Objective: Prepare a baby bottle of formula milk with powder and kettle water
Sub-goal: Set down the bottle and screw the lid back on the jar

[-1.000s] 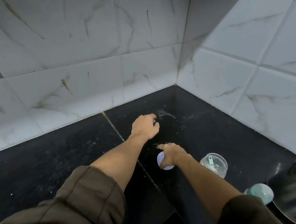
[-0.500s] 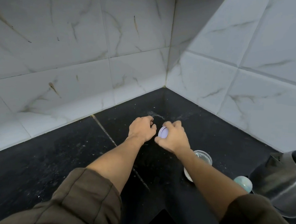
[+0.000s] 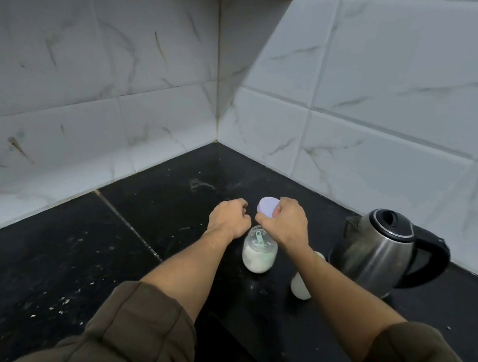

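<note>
My right hand [image 3: 287, 225] grips a round pale lilac lid [image 3: 267, 206], held on edge above the counter. Just below it stands an open glass jar [image 3: 259, 254] of white powder with a green scoop inside. My left hand [image 3: 230, 218] hovers beside the jar's left with fingers curled into a loose fist, nothing in it. A white baby bottle [image 3: 300, 284] stands right of the jar, mostly hidden behind my right forearm. A steel kettle [image 3: 382, 251] with a black lid and handle stands at the right.
The black stone counter [image 3: 79, 253] runs into a corner of white marble-look tiles [image 3: 215, 137]. White specks lie scattered on the counter at the left. A wooden cabinet edge shows at the top.
My right hand lifted the lilac lid off the counter and brought it back above the jar. The view tilted up and right, and the kettle and bottle came into view.
</note>
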Available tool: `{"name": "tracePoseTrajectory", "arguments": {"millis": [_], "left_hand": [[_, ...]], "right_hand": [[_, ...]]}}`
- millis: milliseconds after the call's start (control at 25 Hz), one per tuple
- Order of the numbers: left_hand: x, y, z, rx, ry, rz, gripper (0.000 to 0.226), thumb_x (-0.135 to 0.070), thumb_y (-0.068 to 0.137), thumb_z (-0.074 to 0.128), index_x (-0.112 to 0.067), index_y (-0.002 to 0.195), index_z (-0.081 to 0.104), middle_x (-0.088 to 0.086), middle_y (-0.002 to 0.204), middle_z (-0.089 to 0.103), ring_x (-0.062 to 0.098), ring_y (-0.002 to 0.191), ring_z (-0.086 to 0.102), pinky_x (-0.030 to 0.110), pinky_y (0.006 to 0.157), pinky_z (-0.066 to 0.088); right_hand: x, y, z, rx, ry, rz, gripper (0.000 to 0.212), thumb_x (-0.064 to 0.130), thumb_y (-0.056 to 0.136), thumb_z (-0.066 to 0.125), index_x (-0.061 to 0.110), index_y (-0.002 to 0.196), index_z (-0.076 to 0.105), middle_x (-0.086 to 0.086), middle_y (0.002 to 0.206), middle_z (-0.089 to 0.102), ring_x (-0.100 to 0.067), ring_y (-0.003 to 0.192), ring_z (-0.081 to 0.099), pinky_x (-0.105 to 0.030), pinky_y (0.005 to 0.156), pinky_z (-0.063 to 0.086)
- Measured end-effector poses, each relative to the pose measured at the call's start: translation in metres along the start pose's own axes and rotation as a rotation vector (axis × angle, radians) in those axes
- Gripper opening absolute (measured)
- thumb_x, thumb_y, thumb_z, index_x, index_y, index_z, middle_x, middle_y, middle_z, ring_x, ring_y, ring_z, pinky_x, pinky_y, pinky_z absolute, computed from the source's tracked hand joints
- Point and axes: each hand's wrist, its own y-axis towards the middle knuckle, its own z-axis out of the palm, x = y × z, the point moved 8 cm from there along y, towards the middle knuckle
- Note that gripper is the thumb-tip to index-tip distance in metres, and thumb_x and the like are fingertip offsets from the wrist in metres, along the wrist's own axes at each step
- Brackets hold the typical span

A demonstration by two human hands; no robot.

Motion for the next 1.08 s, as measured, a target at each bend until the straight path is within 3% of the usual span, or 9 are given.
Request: {"name": "tracePoseTrajectory", "arguments": {"millis": [160, 280, 440, 680, 880, 1080], "left_hand": [[-0.005, -0.006, 0.018, 0.080, 0.015, -0.028, 0.051, -0.018, 0.089, 0.059, -0.021, 0.141, 0.060, -0.002, 0.132, 0.068, 0.024, 0.123, 0.062, 0.038, 0.096, 0.054], [-0.002, -0.012, 0.029, 0.143, 0.030, -0.053, 0.057, -0.023, 0.087, 0.066, -0.022, 0.143, 0.055, -0.001, 0.134, 0.066, 0.024, 0.122, 0.061, 0.039, 0.096, 0.054], [0.013, -0.021, 0.047, 0.235, 0.024, -0.086, 0.066, -0.023, 0.085, 0.072, -0.024, 0.147, 0.050, -0.002, 0.139, 0.062, 0.023, 0.124, 0.060, 0.041, 0.099, 0.055], [0.024, -0.030, 0.061, 0.327, -0.087, -0.077, 0.080, -0.016, 0.073, 0.086, -0.026, 0.145, 0.051, -0.005, 0.135, 0.062, 0.022, 0.121, 0.061, 0.039, 0.101, 0.053], [0.030, -0.033, 0.077, 0.355, -0.225, -0.078, 0.079, -0.034, 0.061, 0.098, -0.031, 0.130, 0.060, -0.007, 0.119, 0.067, 0.021, 0.114, 0.062, 0.041, 0.099, 0.052], [0.032, -0.032, 0.080, 0.306, -0.334, -0.066, 0.078, -0.037, 0.057, 0.100, -0.031, 0.125, 0.063, -0.012, 0.107, 0.069, 0.008, 0.100, 0.059, 0.029, 0.082, 0.046]], "right_hand": [[-0.013, -0.013, 0.004, 0.070, -0.061, 0.013, 0.039, 0.040, 0.071, 0.080, 0.014, 0.073, 0.051, -0.005, 0.093, 0.061, -0.023, 0.084, 0.061, -0.032, 0.063, 0.047], [-0.014, -0.020, 0.013, 0.155, -0.121, -0.046, 0.041, 0.042, 0.076, 0.084, 0.018, 0.085, 0.051, -0.001, 0.110, 0.055, -0.021, 0.100, 0.055, -0.029, 0.077, 0.044], [-0.021, -0.022, 0.025, 0.258, -0.172, -0.069, 0.046, 0.044, 0.080, 0.083, 0.021, 0.107, 0.054, 0.000, 0.120, 0.055, -0.022, 0.109, 0.054, -0.030, 0.083, 0.044], [-0.017, -0.016, 0.034, 0.350, -0.244, -0.097, 0.076, 0.052, 0.077, 0.082, 0.027, 0.142, 0.053, -0.002, 0.132, 0.057, -0.023, 0.118, 0.057, -0.031, 0.088, 0.046], [-0.017, -0.020, 0.040, 0.364, -0.335, -0.126, 0.076, 0.056, 0.080, 0.078, 0.026, 0.147, 0.054, -0.002, 0.138, 0.055, -0.022, 0.120, 0.058, -0.034, 0.093, 0.050], [-0.018, -0.018, 0.038, 0.364, -0.337, -0.119, 0.082, 0.064, 0.077, 0.077, 0.027, 0.147, 0.056, -0.001, 0.130, 0.055, -0.020, 0.115, 0.058, -0.031, 0.090, 0.049]]}}
